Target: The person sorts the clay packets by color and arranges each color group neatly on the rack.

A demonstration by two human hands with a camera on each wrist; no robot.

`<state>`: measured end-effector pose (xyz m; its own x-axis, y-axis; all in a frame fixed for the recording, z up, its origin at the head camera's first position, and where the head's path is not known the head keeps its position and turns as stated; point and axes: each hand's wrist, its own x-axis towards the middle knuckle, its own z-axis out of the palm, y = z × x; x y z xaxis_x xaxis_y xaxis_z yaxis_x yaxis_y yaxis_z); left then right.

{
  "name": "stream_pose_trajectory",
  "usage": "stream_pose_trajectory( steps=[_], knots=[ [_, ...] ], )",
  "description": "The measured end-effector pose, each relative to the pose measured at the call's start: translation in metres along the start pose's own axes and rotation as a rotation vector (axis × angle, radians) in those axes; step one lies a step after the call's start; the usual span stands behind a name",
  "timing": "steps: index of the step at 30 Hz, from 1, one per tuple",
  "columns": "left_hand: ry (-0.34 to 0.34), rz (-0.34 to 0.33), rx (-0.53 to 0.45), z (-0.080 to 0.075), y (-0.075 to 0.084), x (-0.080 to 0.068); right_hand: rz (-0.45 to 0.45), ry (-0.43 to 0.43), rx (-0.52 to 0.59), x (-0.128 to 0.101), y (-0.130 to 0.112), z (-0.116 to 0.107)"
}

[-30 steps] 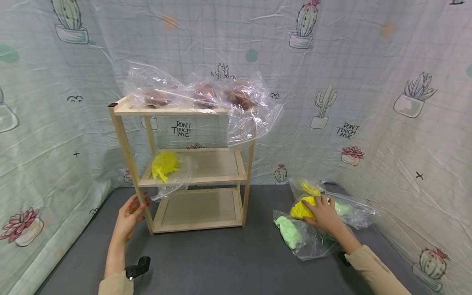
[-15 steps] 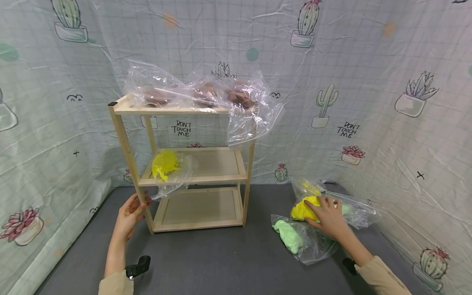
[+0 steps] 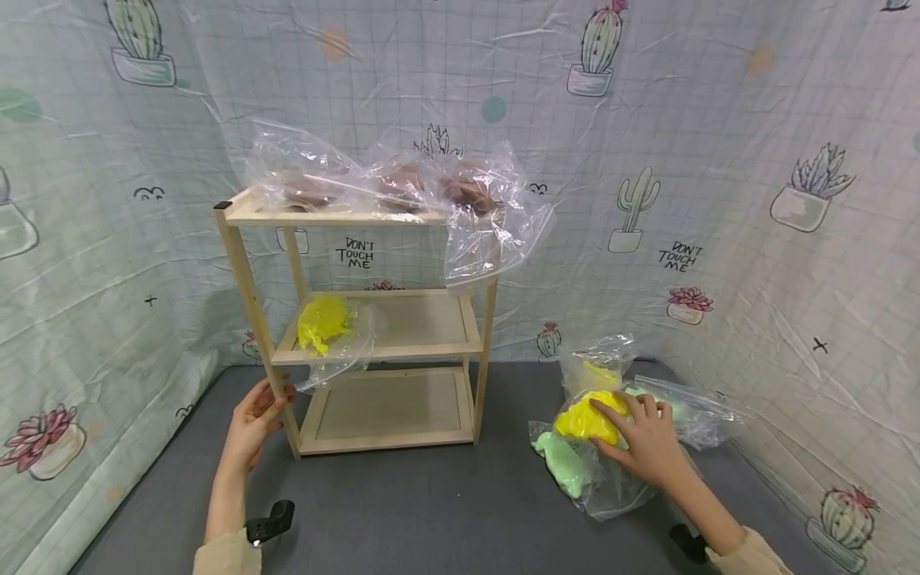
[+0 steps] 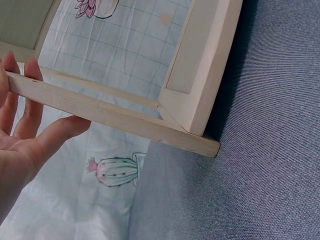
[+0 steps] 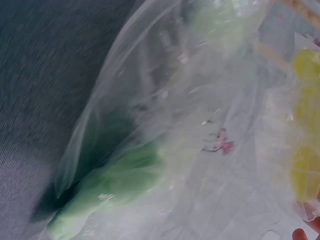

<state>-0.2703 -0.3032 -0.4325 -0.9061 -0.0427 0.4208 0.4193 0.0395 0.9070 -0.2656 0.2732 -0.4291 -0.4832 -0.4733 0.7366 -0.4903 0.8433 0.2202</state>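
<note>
My left hand (image 3: 250, 423) holds the left front post (image 4: 110, 112) of a small wooden shelf rack (image 3: 388, 351), with fingers and thumb on either side of it. Over at the right, my right hand (image 3: 647, 439) grips a clear plastic bag with a bright yellow lump (image 3: 588, 419) in it. At the edge of the right wrist view, fingertips (image 5: 300, 234) show beside this yellow bag. Below it lies a clear bag with a pale green lump (image 3: 562, 463). Another green-filled bag (image 3: 690, 411) lies behind the hand, partly covered. What the lumps are I cannot tell.
Several clear bags with brown contents (image 3: 398, 180) lie on the top shelf, one hanging over its right end. A yellow-filled bag (image 3: 323, 321) sits at the left of the middle shelf. Cactus-printed sheeting (image 3: 575, 160) surrounds the dark grey table (image 3: 431, 511).
My right hand has shifted slightly towards me with the yellow bag, which now shows more clearly above the green ones. The left hand stays on the post.
</note>
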Motion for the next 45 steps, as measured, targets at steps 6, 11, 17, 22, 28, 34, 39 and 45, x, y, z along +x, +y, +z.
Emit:
stream_pose_trajectory(
  steps=[6, 11, 17, 22, 28, 34, 39, 45],
  knots=[
    [0.000, -0.023, -0.004, 0.000, 0.000, -0.001, -0.009, 0.027, 0.054, 0.004, -0.020, -0.010],
    [-0.004, -0.021, -0.014, 0.000, 0.000, 0.000, -0.021, 0.051, 0.134, 0.009, -0.037, -0.015],
    [0.003, -0.024, -0.001, 0.000, 0.000, -0.001, -0.057, 0.117, 0.195, 0.018, -0.056, -0.020],
    [0.016, -0.038, 0.042, 0.000, 0.000, -0.002, -0.090, 0.195, 0.224, 0.026, -0.072, -0.025],
    [0.018, -0.030, 0.044, 0.000, -0.001, 0.000, -0.131, 0.264, 0.258, 0.034, -0.093, -0.029],
    [0.001, -0.006, -0.011, 0.000, 0.000, 0.000, -0.178, 0.327, 0.274, 0.048, -0.114, -0.027],
    [-0.001, 0.000, -0.028, 0.000, 0.001, -0.001, -0.197, 0.358, 0.273, 0.061, -0.133, -0.026],
    [0.004, 0.001, -0.027, 0.001, 0.000, 0.000, -0.233, 0.372, 0.304, 0.083, -0.151, -0.027]
  ],
)
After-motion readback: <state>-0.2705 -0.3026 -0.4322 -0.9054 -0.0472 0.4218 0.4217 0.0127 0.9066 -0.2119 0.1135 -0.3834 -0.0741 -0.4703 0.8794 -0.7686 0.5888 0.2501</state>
